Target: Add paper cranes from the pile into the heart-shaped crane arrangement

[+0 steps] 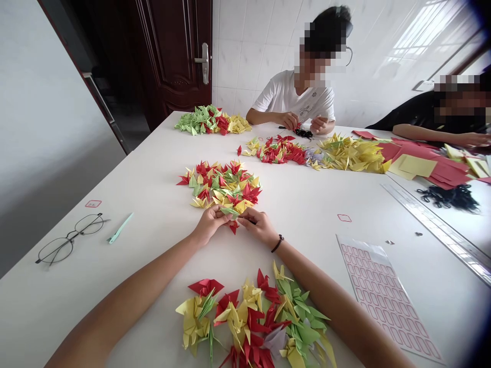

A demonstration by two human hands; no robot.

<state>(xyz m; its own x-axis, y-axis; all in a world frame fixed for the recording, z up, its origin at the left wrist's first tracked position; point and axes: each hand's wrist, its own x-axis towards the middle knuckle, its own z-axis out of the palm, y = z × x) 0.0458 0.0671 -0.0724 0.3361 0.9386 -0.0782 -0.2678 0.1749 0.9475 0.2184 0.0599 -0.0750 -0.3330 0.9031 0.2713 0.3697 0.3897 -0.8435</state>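
Note:
A light green folded paper crane (pixel 229 211) is pinched in the fingers of my left hand (pixel 210 226). My right hand (pixel 263 228) is closed at the crane's right side; a small dark bit shows by its fingers, too small to name. Just below the fingertips is a red paper crane (pixel 233 227); whether it is joined to the green one I cannot tell. Right beyond both hands lies a pile of red, yellow and green cranes (pixel 224 184). Another heap of mixed cranes (pixel 251 319) spreads between my forearms, close to me.
Glasses (pixel 72 236) and a mint hair clip (pixel 120 228) lie left. A label sheet (pixel 387 296), clear ruler (pixel 441 225) and black cords (pixel 448 198) are right. Two people sit across, near more cranes (pixel 349 153) and red paper squares (pixel 447 168).

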